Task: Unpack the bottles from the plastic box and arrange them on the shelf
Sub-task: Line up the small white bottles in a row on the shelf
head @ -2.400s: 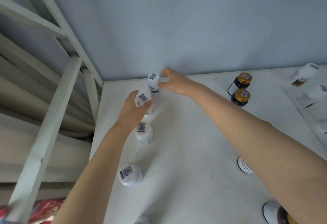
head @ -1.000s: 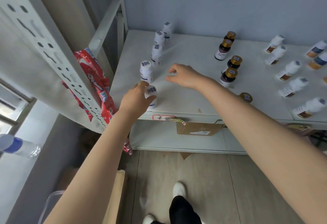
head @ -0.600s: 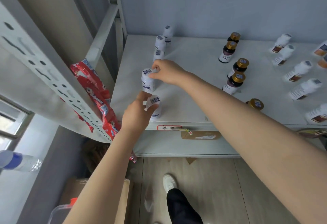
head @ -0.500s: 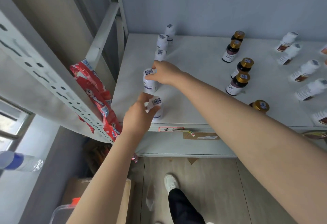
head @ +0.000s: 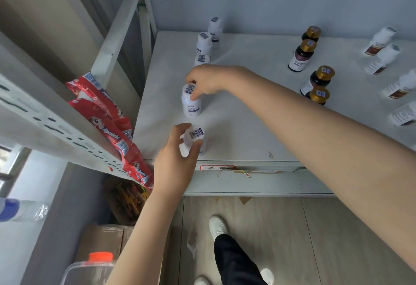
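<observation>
A column of small white bottles runs along the left side of the white shelf. My left hand grips the nearest white bottle, which stands close to the shelf's front edge. My right hand pinches the cap of the second white bottle, upright just behind it. Three more white bottles stand farther back in the same line. The plastic box is mostly out of view; only a clear container with an orange cap shows at the bottom left.
Dark bottles with gold caps stand mid-shelf and white bottles with brown labels at the right. Red snack packets hang off the left shelf frame. Cardboard boxes sit below, and my feet stand on the wooden floor.
My right hand came back from the far bottles and took hold of the second bottle's cap. My left hand has stayed on the front bottle near the edge.
</observation>
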